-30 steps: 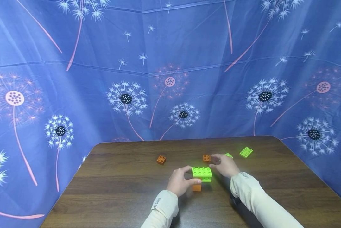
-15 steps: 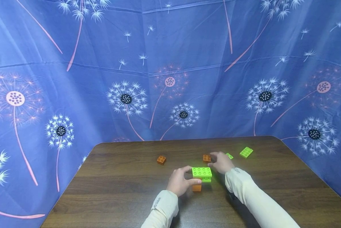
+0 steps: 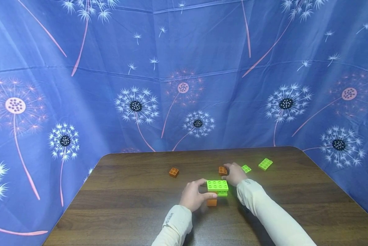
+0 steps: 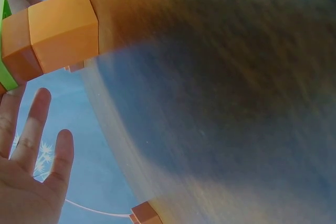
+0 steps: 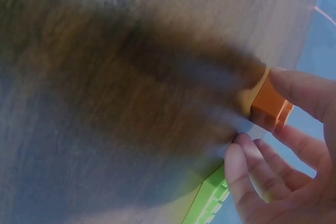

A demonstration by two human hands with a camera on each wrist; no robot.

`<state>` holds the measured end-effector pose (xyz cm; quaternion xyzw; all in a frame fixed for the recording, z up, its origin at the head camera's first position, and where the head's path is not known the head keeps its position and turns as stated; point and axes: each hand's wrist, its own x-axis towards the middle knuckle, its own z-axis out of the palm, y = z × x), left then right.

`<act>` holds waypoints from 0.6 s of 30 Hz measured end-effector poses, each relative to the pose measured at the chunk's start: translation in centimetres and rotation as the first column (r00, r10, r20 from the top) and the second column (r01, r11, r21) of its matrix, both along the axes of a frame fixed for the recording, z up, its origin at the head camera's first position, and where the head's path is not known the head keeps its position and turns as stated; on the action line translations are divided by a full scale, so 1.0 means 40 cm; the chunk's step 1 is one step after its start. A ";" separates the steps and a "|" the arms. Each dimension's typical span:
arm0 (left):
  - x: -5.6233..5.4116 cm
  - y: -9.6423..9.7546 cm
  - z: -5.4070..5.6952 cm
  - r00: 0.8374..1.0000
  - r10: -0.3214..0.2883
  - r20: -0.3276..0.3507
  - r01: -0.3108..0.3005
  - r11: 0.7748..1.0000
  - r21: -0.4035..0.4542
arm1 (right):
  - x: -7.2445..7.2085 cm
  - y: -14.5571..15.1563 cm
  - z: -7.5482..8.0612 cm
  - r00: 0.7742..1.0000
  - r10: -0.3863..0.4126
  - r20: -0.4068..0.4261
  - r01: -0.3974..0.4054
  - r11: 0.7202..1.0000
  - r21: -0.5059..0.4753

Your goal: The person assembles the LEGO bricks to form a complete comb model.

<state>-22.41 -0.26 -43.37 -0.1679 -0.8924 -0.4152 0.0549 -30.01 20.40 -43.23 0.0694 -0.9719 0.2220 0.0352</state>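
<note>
In the head view a stack of toy building bricks stands near the table's middle, a lime-green eight-stud brick (image 3: 217, 185) on top and an orange brick (image 3: 212, 202) at the bottom. My left hand (image 3: 192, 196) grips the stack from its left, thumb across the front. The left wrist view shows the stack's bottom orange brick (image 4: 64, 30) close up, with several fingers spread past it. Further back, my right hand (image 3: 235, 175) pinches a loose orange four-stud brick (image 3: 222, 170). Seen from the right wrist, thumb and index finger hold opposite sides of that orange brick (image 5: 269, 103).
Another orange brick (image 3: 174, 172) lies on the wooden table (image 3: 125, 205) at back left. Just right of my right hand sits a small lime-green brick (image 3: 246, 168), and a larger lime-green brick (image 3: 265, 164) lies beyond it. A blue dandelion-print cloth (image 3: 227, 130) hangs behind the table.
My right hand has moved left onto the loose orange brick, its fingers closing on it, and the small green brick shows more fully. My left hand and the stack have stayed put.
</note>
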 end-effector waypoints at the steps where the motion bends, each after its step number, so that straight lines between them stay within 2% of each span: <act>1: -0.001 0.000 -0.001 1.000 0.000 0.001 0.000 1.000 0.002 | -0.001 0.000 -0.002 1.000 -0.001 0.002 0.001 1.000 0.003; 14: 0.004 -0.001 0.007 1.000 0.005 0.023 -0.005 1.000 -0.003 | -0.007 0.010 -0.024 1.000 0.000 -0.029 0.000 1.000 0.002; 18: 0.005 -0.001 0.010 1.000 0.003 0.020 -0.003 1.000 -0.001 | -0.002 0.009 -0.019 1.000 0.000 -0.027 -0.001 1.000 -0.006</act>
